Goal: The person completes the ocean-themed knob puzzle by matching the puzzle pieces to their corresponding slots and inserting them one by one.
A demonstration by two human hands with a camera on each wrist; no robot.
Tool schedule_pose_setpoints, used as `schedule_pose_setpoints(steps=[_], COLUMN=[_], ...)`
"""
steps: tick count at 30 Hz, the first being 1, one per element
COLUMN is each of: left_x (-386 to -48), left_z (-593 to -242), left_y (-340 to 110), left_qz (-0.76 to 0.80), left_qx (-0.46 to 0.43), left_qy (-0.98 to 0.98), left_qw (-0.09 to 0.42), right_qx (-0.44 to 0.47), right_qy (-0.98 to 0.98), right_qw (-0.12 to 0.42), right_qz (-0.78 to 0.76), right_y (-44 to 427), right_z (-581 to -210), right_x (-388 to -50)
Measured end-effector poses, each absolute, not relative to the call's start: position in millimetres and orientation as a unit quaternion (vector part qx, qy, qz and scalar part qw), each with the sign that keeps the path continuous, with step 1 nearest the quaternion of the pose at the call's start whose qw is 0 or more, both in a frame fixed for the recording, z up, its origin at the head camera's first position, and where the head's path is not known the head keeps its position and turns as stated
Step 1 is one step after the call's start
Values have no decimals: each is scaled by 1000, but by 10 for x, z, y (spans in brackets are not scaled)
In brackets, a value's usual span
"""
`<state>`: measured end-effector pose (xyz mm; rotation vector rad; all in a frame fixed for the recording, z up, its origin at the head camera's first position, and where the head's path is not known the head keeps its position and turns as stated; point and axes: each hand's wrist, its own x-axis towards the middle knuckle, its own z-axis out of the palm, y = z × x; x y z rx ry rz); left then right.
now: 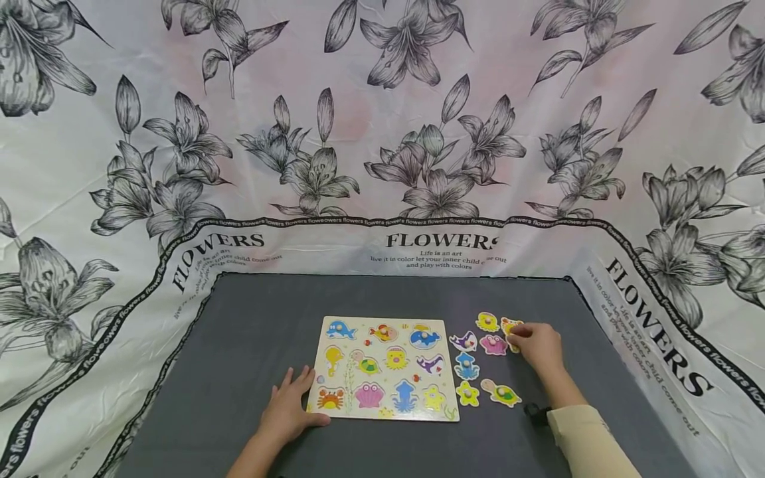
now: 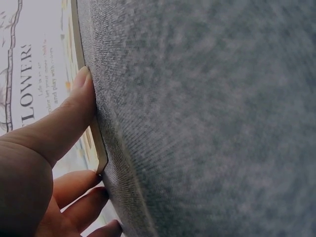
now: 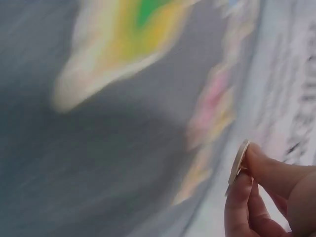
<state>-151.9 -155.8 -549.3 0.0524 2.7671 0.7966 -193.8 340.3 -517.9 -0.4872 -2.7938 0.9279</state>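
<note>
At the lower centre of the frame, a pale puzzle board (image 1: 387,382) is printed with sea creatures; whether any figure there is a seated piece cannot be told. Off its right edge, a round yellow piece (image 1: 487,322), a purple dolphin piece (image 1: 463,341), a pink clam piece (image 1: 493,345), a blue squid piece (image 1: 467,366), a yellow star piece (image 1: 468,394) and a turtle piece (image 1: 501,393) are left loose, their likenesses matched on the board, so much seems undone. By the right hand (image 1: 540,348), a thin piece (image 3: 239,160) is pinched between thumb and fingers, seen edge-on in the right wrist view; its picture cannot be made out. An orange-yellow piece (image 1: 507,325) is partly covered by those fingertips. The board's lower-left corner is touched by the left hand (image 1: 289,405), its fingers spread. Rounded, wavy outlines are given to the pieces, while the board is squared and slim-edged. A finely ribbed weave is shown by the grey cloth (image 1: 263,318), and black line-drawn lilies are printed on the creased white curtain (image 1: 323,245) above.
</note>
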Motion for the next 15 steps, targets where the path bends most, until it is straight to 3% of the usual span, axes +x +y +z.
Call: schedule_pose_setpoints(steps=[7,15], left_x=[-1536,-1509], left_z=[-5477,-5476], left_y=[-1591,-1570], left_qz=[271,278], left_qx=[12,18], left_qy=[955,953], left_qw=[122,120], right_qx=[-76,74], right_qy=[-913,-911], right_qw=[41,-18], right_qz=[400,404], right_y=[2395,1064], right_z=[-4922,-5121], right_x=[-2205,-2354])
